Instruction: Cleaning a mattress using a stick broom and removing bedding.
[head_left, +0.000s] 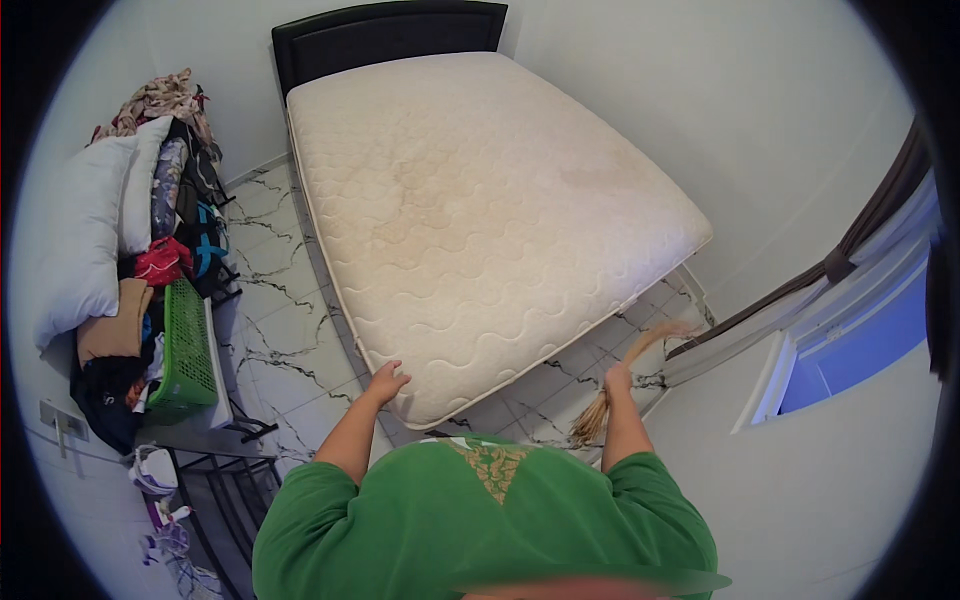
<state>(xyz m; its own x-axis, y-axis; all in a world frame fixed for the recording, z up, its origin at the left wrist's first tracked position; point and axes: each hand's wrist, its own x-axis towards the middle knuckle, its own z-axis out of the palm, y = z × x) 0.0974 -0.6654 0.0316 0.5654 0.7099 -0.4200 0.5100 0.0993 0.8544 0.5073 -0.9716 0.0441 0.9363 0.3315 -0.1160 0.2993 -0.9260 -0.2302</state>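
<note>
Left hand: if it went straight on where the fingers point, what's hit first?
Most likely the mattress; the left hand is by its near-left edge, fingers pointing toward it. Height is unclear, so it might pass just above.

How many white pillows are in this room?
2: one white pillow at the picture's far left, and a second white pillow just right of it, both left of the mattress. More may be hidden behind them.

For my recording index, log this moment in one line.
Left hand: at near corner of mattress, contact unclear | Right hand: gripping straw broom | Mattress: bare, stained | Green basket: left of mattress
</note>
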